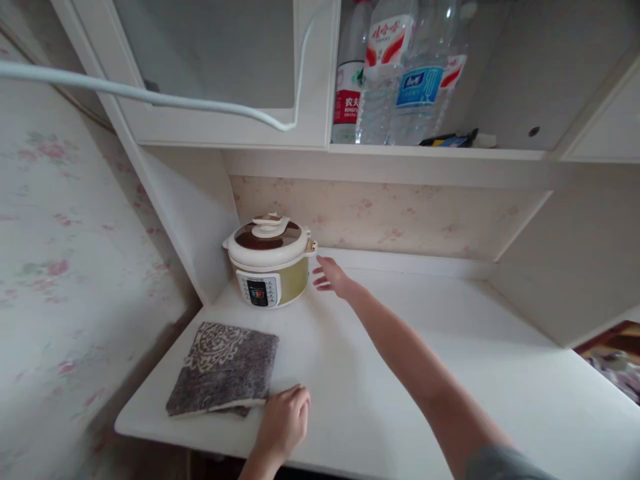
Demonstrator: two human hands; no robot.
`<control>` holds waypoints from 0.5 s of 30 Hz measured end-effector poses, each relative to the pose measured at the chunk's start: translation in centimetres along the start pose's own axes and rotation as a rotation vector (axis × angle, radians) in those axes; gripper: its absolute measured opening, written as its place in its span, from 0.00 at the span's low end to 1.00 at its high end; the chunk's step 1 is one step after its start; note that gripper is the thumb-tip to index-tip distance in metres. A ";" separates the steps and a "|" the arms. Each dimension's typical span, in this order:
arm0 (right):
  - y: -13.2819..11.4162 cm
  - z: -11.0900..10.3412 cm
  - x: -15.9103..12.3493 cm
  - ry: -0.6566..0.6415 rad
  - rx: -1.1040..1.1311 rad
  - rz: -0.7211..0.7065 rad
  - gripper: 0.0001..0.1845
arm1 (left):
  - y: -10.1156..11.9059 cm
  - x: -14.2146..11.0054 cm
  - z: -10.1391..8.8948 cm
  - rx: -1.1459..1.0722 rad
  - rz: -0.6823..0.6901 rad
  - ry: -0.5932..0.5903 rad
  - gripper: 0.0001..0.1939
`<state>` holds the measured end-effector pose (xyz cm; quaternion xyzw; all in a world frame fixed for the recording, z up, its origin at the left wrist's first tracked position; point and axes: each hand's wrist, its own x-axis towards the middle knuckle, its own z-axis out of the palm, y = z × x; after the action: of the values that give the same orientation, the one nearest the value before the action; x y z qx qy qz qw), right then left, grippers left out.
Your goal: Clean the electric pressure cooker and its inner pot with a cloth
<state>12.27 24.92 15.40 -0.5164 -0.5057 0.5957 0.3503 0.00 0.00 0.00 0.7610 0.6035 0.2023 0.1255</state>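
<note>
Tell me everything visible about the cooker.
The cooker stands upright on the white counter, near its back left corner, lid on. The lid is cream with a brown top and a cream-and-brown handle; the olive-green body has a light control panel with a dark screen in front. The outside looks like plastic. The open right hand is beside it; contact is unclear.

Right arm (410, 353) is stretched way out toward the back edge of the worktop (345, 400), right hand (332, 276) fingers spread, while the left hand (284, 421) is loosely balled up near the front edge.
</note>
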 end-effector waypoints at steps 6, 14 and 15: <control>-3.2 2.6 4.9 0.018 0.076 0.017 0.20 | -0.2 0.2 -0.2 -0.016 -0.022 0.030 0.15; -2.1 2.3 4.6 0.080 0.146 -0.023 0.10 | 0.0 0.2 -0.5 -0.049 -0.033 0.011 0.15; -1.9 2.1 4.2 0.080 0.164 -0.027 0.09 | 0.0 0.1 -0.5 -0.063 -0.043 0.015 0.15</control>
<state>9.08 28.82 16.02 -0.5024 -0.4477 0.6095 0.4192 -0.20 0.11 0.43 0.7418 0.6141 0.2242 0.1495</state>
